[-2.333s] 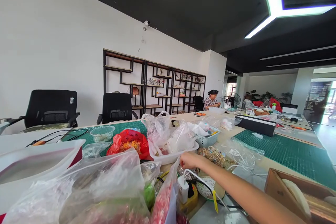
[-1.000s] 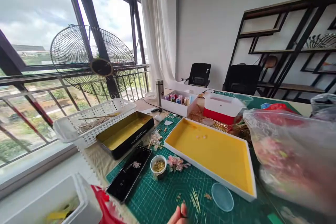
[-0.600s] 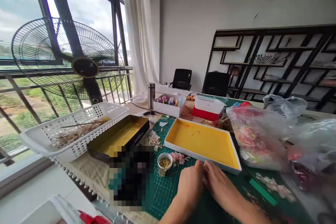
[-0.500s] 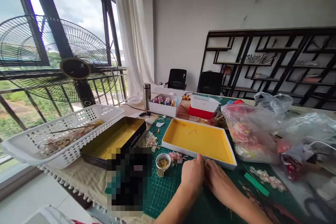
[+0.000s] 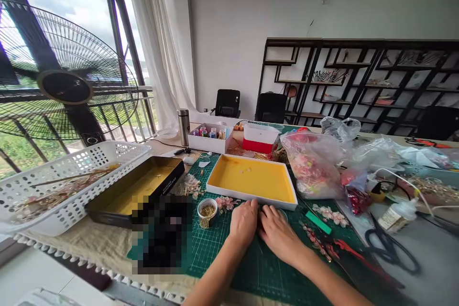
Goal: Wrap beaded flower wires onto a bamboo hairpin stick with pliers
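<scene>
Left hand (image 5: 244, 222) and right hand (image 5: 278, 235) curled close on the green cutting mat (image 5: 229, 260); I can't tell if they hold anything. A careless knock could spill the nearby cup of gold bits (image 5: 207, 213).

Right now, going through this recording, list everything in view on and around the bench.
White perforated plastic basket: one, white, left end of the bench, holding dry golden stems.
Black tin tray: one, black with gold inside, beside the basket.
Yellow-lined white tray: one, yellow and white, centre of the bench.
Small round cup of gold bits: one, gold, in front of the tray.
Pink fabric flowers: one cluster, pink, beside the cup.
Green cutting mat: one, green, under the hands.
Clear plastic bag of pink flowers: one, pink inside, right of the tray.
Black-handled scissors: one pair, black, far right.
Black wire-guard fan: one, black, by the window.
Left hand: one, bare, on the mat.
Right hand: one, bare, on the mat, beside the left hand.
</scene>
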`<state>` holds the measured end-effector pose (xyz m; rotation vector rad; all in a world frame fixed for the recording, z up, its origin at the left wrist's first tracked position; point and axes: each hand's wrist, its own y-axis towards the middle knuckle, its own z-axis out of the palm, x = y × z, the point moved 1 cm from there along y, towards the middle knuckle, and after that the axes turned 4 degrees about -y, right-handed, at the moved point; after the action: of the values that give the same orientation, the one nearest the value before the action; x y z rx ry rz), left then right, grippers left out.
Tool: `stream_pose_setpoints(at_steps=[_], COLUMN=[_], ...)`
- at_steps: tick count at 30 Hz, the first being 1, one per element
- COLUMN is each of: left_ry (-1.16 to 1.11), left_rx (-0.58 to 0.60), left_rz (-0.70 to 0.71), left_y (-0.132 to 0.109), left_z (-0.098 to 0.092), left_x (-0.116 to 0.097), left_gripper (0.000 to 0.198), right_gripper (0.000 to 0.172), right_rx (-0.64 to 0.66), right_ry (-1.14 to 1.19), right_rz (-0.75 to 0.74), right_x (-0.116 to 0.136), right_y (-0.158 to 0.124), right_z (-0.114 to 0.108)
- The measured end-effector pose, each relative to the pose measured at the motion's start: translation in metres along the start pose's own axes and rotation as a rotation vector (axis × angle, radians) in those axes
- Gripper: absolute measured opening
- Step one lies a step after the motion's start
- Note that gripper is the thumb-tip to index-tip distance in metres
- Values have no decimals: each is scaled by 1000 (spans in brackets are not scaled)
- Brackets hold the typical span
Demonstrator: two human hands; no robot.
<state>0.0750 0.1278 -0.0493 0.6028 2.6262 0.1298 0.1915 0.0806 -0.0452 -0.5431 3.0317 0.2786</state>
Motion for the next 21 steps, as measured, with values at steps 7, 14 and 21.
stream_pose_setpoints(at_steps=[7, 14, 21], left_ry=[-165, -598, -1063], left_rx=[-67, -99, -160], left_rz=[-120, -160, -217], left_y=[-7, 1, -66], left_z=[-6, -38, -94], left_x=[6, 11, 0], left_gripper=[21, 27, 42], right_gripper=[8, 9, 22], right_rx=[-39, -197, -296], right_ry=[72, 292, 498], right_rz=[-27, -12, 67], right_x=[-6, -26, -23], right_y=[1, -1, -55], right_z=[-7, -22, -48])
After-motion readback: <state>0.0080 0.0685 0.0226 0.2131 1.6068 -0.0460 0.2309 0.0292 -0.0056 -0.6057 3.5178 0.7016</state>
